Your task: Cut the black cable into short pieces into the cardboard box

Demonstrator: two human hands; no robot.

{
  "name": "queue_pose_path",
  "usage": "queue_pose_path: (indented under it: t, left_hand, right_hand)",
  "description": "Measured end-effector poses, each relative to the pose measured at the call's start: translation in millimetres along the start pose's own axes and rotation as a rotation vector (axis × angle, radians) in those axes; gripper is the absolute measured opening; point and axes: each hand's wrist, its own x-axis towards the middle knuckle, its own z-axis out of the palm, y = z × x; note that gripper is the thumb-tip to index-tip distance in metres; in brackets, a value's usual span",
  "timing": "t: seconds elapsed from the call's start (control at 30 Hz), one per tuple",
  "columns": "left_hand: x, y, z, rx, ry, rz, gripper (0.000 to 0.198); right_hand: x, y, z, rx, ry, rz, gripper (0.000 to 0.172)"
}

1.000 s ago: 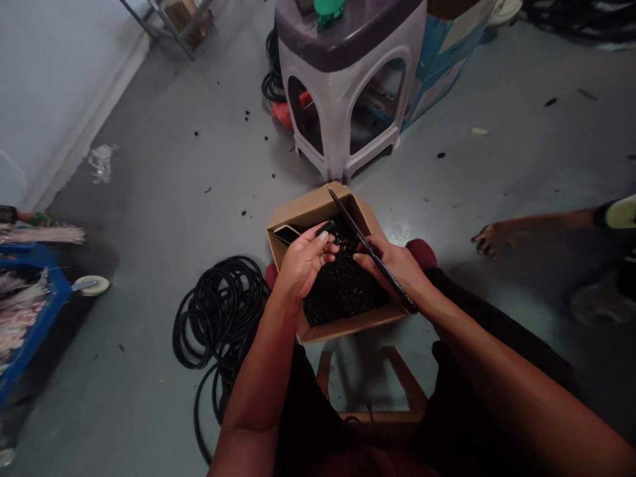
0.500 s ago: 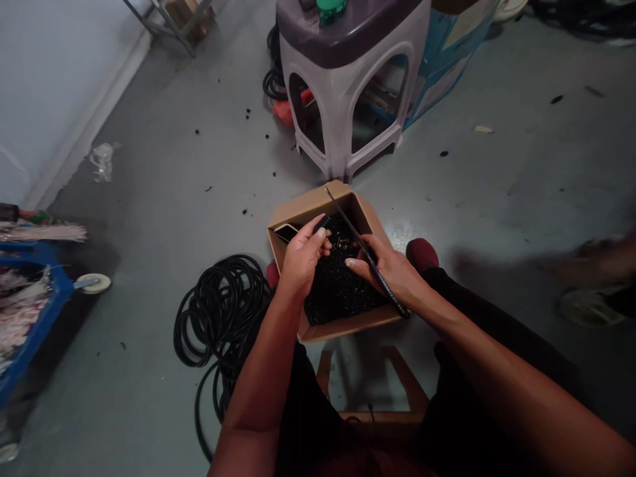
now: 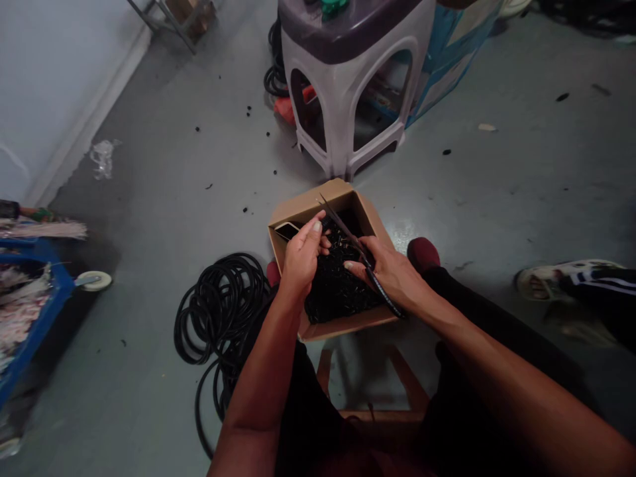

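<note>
The right hand grips a pair of long, slender scissors of dark metal, whose narrow blades point up and away, slightly parted at the tips, while the dark handle runs back beneath the palm toward the wrist. The left hand is partly closed, its thumb laid near the curled fingers just beside the blades; the dark background hides whether a piece is pinched there, so I cannot tell. Both hands are over an open, brown cardboard box, which stands on the grey floor between the person's feet and holds a heap of small, shiny black pieces. A flat, dark rectangular thing with a pale edge leans in the box's far left corner. Loops of thick black tubing or cable lie on the floor to the left. Just beyond the box is a pale grey plastic stool with a purple top, and behind it a blue carton. At the right, another person's sandalled foot rests on the floor.
</note>
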Motion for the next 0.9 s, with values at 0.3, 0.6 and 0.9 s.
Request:
queue_pose_path:
  t: [0.3, 0.6, 0.9]
  left_hand:
    - [3.1, 8.4, 4.4, -0.121, 0.186, 0.056, 0.021]
    - [1.7, 6.3, 4.6, -0.08, 0.177, 0.084, 0.023]
    - [1.9, 3.3, 4.7, -0.011, 0.17, 0.104, 0.021]
  right_hand:
    - [-0.4, -0.2, -0.2, 0.053, -0.022, 0.026, 0.044]
    - [0.0, -1.9, 1.0, 0.057, -0.095, 0.02, 0.05]
    - [-1.0, -2.7, 1.6, 0.056, -0.095, 0.006, 0.049]
